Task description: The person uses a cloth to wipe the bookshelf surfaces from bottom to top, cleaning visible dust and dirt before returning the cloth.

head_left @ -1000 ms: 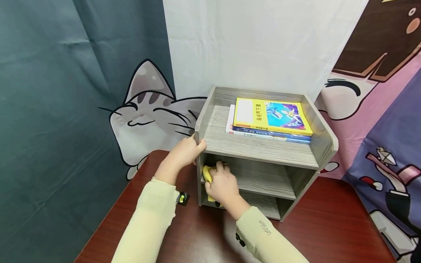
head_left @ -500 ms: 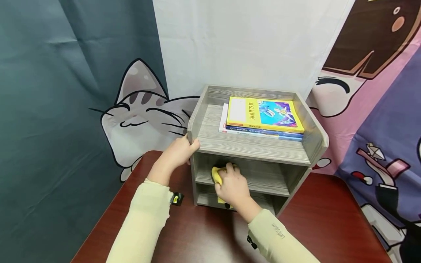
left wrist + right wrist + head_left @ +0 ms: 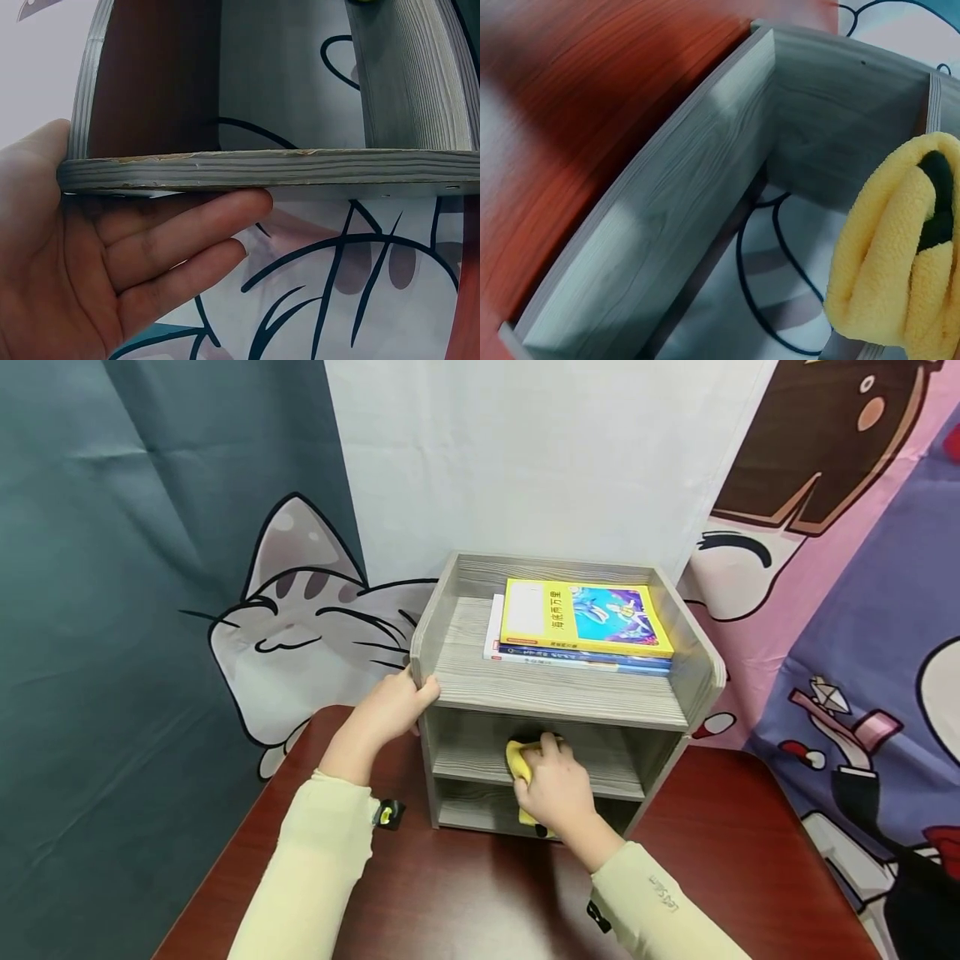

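The left hand (image 3: 386, 710) held the rack (image 3: 468, 687) by a side panel (image 3: 300, 171) — thumb to one side, fingers nearly straight along the other. The right hand (image 3: 558, 787), fingers bent, gripped the cloth (image 3: 517, 763) at the middle shelf (image 3: 467, 762), one end past its front edge. Wiping there seemed the step in hand — next likely needing a firm brace and even pressure.

I have one left hand (image 3: 386, 708) and one right hand (image 3: 553, 783), so that makes two hands, and I have two sleeves (image 3: 318, 835). I can count one cloth (image 3: 518, 762), one shelf (image 3: 555, 700) with three levels (image 3: 465, 761), one table (image 3: 442, 902), one big cat picture (image 3: 292, 647) and one pile of books (image 3: 592, 615), with at least three books in it
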Motion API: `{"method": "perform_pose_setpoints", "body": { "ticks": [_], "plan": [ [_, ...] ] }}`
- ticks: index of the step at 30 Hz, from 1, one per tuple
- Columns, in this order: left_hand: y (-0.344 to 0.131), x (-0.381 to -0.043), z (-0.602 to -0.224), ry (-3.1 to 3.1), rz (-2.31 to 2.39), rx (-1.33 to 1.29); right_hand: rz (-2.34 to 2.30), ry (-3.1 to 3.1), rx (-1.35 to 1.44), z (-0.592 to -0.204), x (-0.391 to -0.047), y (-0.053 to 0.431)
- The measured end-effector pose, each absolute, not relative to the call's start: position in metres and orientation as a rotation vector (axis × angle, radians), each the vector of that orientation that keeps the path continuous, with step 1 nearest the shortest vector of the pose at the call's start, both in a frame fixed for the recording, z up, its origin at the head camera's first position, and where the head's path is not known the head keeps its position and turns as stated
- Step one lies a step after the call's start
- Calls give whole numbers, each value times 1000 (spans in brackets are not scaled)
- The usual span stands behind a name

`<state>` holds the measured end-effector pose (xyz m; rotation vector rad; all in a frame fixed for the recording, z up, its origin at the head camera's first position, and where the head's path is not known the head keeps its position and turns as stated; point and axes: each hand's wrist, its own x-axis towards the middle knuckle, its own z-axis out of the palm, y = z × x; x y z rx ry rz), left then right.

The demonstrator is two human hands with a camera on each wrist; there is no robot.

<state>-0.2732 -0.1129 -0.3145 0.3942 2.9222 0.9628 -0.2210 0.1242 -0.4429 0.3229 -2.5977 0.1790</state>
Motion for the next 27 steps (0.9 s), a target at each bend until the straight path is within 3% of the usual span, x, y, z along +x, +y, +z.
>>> {"method": "perform_pose_setpoints", "body": {
  "ticks": [27],
  "plan": [
    [-114,-273,-315,2918,987,429,-128,-2457,298,-442,-201,208]
  ]
}}
